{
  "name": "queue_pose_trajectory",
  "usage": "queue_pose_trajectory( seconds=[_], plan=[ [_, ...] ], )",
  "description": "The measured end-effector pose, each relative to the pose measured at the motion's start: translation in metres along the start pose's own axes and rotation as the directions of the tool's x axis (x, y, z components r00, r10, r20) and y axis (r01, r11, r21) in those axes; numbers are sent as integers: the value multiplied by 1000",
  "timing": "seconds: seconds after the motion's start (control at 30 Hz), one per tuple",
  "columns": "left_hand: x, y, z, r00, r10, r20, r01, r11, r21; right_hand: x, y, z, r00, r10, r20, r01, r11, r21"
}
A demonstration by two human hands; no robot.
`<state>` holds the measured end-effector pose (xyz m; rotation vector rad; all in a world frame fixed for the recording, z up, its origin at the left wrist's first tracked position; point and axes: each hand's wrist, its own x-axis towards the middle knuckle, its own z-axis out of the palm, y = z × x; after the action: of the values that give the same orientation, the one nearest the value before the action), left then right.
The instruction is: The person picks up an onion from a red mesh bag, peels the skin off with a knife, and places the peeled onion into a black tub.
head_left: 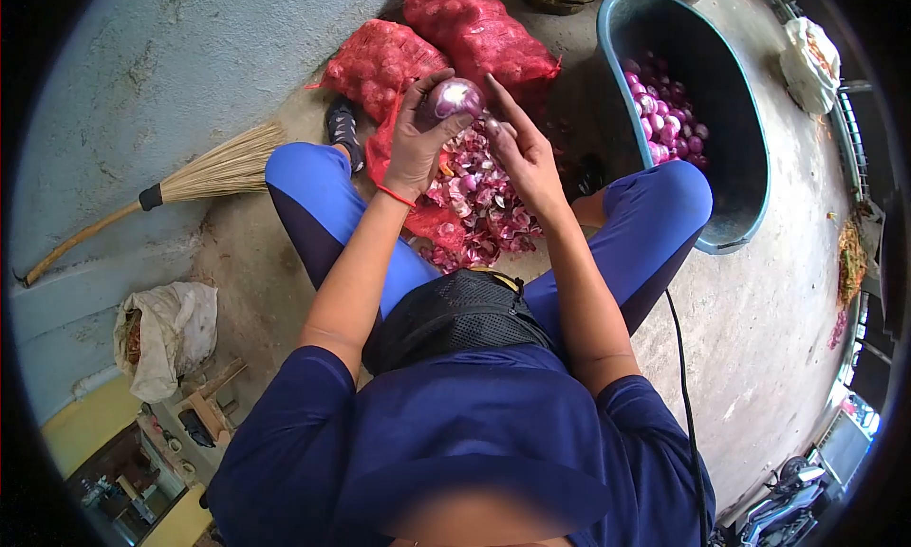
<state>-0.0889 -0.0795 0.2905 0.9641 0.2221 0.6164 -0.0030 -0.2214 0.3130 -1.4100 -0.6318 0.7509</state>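
Both arms reach from the near side toward the far side, and the forearms lean inward, so the hands come close together at the far middle. The left arm (356,262) is on the left, with its wrist (402,188) almost straight. The left hand (420,134) is curved in a grip, its thumb (446,129) lying toward the right and its fingers bent on the far side. The right arm (586,286) mirrors it. The right hand (528,163) has its index finger (507,101) extended toward the far left, the thumb apart from it.
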Motion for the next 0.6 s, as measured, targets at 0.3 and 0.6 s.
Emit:
queue_pose_trajectory(
  seconds=[0.3, 0.6],
  plan=[
    [1, -3, -4, 988, 152, 33, -156, 961, 227, 6, 12, -3, 970, -244, -2, 230, 915, -331],
    [2, -8, -9, 967, 248, 57, -251, 897, 363, 3, 6, 4, 972, -218, -91, 178, 930, -321]
  ],
)
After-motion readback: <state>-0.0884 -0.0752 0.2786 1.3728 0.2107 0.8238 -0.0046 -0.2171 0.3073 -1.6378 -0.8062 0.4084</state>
